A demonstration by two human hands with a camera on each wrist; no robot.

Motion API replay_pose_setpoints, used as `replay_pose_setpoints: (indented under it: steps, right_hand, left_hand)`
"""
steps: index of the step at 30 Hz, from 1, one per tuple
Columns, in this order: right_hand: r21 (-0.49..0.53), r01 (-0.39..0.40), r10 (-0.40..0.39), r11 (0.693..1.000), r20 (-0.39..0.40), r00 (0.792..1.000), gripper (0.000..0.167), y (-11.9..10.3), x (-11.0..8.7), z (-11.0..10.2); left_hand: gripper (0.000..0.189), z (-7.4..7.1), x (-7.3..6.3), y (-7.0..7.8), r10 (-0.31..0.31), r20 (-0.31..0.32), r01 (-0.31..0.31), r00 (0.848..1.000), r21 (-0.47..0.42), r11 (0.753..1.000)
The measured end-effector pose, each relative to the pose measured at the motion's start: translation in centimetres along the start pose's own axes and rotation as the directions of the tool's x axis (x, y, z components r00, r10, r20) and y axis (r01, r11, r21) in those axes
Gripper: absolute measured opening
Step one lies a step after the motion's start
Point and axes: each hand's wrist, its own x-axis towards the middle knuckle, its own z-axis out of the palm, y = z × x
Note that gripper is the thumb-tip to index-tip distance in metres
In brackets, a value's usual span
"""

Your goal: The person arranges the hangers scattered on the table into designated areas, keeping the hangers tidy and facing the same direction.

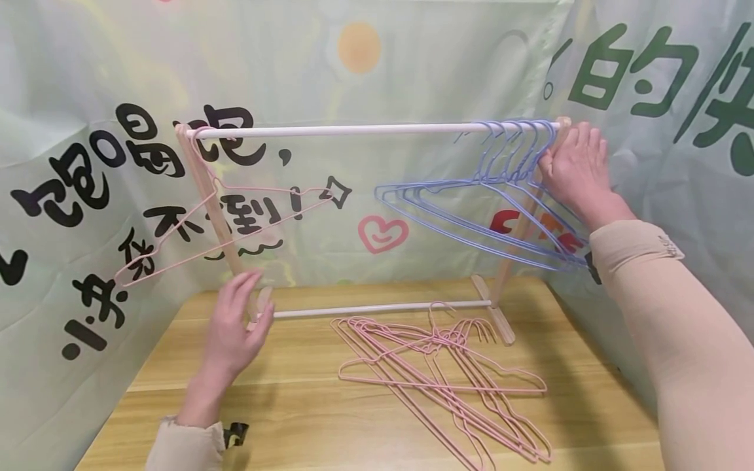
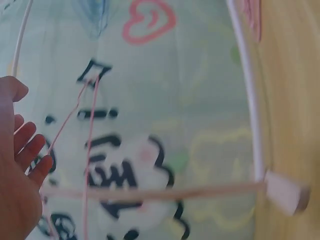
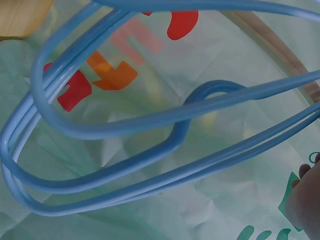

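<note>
Several blue hangers (image 1: 465, 216) hang bunched at the right end of the rack's white upper rod (image 1: 353, 129). My right hand (image 1: 580, 163) is at that end, against the top of the right wooden post, fingers pointing up and thumb side close to the hanger hooks. In the right wrist view the blue hangers (image 3: 125, 125) fill the foreground. A single pink hanger (image 1: 265, 188) hangs at the rod's left end. Below it, my left hand (image 1: 235, 327) is raised beside the foot of the left post, fingers loosely spread, holding nothing.
A tangled pile of pink hangers (image 1: 448, 366) lies on the wooden table (image 1: 306, 405) in front of the rack. The lower white rod (image 1: 377, 307) joins the rack's feet. Printed cloth (image 1: 330, 78) hangs behind and at both sides.
</note>
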Motion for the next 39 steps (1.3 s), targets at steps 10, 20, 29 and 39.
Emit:
replay_pose_setpoints:
  steps: [10,20,29,39]
  right_hand:
    - [-0.003,0.005,-0.005,1.0,-0.002,1.0,0.042,0.0,-0.1,-0.1]
    - [0.0,0.004,-0.004,1.0,-0.016,1.0,0.042,-0.2,0.0,-0.2]
    - [-0.002,0.006,-0.006,1.0,-0.015,1.0,0.038,-0.3,-0.2,-0.2]
    - [0.008,0.007,-0.007,1.0,-0.028,1.0,0.038,-0.4,-0.2,-0.2]
  left_hand:
    - [0.062,6.4,-1.4,2.3,0.087,0.184,-0.063,0.979,-0.129,0.99]
    - [0.068,10.6,-2.9,4.2,0.057,0.52,0.023,0.853,-0.145,0.989]
    - [0.083,13.3,-4.3,4.6,0.041,0.762,0.097,0.646,-0.135,0.986]
    - [0.094,15.4,-4.9,4.3,0.078,0.828,0.026,0.555,-0.111,0.993]
